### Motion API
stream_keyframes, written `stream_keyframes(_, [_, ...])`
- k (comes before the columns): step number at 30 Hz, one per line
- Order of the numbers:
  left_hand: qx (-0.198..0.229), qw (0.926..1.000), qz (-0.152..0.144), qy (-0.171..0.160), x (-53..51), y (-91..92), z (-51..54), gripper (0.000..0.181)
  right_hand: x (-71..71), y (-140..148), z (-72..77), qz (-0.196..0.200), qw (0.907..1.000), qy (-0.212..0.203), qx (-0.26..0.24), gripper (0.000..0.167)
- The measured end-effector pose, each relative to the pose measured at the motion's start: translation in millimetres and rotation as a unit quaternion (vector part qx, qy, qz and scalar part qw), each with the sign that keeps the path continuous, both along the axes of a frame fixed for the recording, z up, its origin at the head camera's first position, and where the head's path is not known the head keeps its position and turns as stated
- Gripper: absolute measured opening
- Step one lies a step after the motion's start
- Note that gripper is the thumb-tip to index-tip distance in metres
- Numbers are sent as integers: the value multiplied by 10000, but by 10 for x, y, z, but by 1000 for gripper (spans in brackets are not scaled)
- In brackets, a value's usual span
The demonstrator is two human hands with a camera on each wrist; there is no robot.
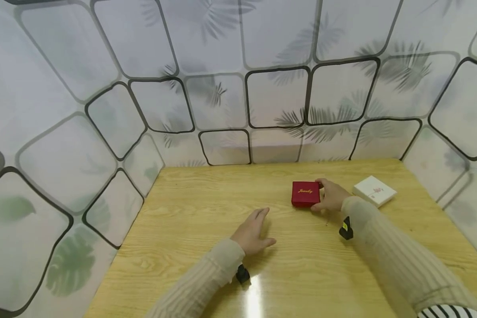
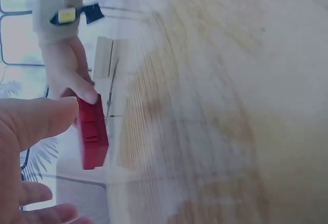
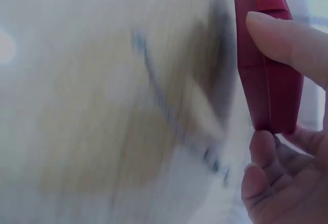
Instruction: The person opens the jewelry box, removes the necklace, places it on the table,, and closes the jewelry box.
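A red jewelry box (image 1: pixel 306 194) with gold lettering on its lid is in my right hand (image 1: pixel 333 196). The thumb and fingers grip it by its right side; in the right wrist view the box (image 3: pixel 269 70) appears closed. A thin silvery chain (image 3: pixel 163 103), bracelet-like, lies on the wood beside that hand, blurred in the right wrist view and barely visible in the head view. My left hand (image 1: pixel 251 234) hovers to the lower left of the box, fingers extended and holding nothing. The left wrist view shows its thumb (image 2: pixel 46 119) overlapping the red box's outline.
Just right of my right hand lies a flat white box (image 1: pixel 375 191) with a pink flower print. The wooden tabletop (image 1: pixel 206 194) meets patterned curtain-like walls (image 1: pixel 278 97) at the back and both sides. Light reflects off the table near the front.
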State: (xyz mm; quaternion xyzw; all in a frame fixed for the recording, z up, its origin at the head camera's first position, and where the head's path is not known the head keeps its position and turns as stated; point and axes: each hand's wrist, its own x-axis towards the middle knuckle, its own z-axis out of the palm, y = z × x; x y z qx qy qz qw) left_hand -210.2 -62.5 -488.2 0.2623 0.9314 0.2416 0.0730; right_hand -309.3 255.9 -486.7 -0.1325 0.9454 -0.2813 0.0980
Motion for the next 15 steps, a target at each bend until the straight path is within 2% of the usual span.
stream_keyframes(4, [-9, 10000, -45, -82, 54, -27, 31, 85, -191, 133, -109, 1, 9998, -126, 177, 111])
stream_keyframes(8, [-79, 9999, -72, 54, 70, -43, 33, 84, -247, 198, -158, 104, 9997, -165, 120, 120])
stream_keyframes(12, [7, 10000, -69, 37, 80, -51, 34, 83, -161, 385, -5, 1, 9998, -39, 219, 116])
stream_keyframes(15, [99, 9999, -35, -22, 89, -78, 37, 82, -74, 688, 155, -395, 9978, 250, 480, 107])
